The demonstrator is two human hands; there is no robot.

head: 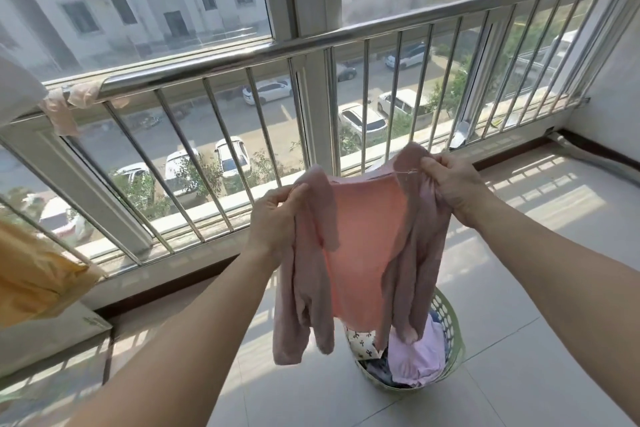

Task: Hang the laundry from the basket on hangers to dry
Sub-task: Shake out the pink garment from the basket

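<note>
Left hand (277, 215): fingers curled tight round one shoulder of the pink top (360, 253). Right hand (450, 184): likewise bunched on the other shoulder. Held apart at chest height, likely so the neck opens and the body falls flat for a hanger (none in view).

Pink top: stretched between the hands, sleeves dangling loose, hem hanging just above the basket (450, 329).

Basket: pale green, on the tiled floor (519, 340) directly beneath, part full of mixed clothes, a lilac piece (415, 357) on top.

Railing (311, 42): steel, beyond the hands; a beige cloth (65, 107) draped at its left end. Yellow fabric (31, 281) at the left edge.
</note>
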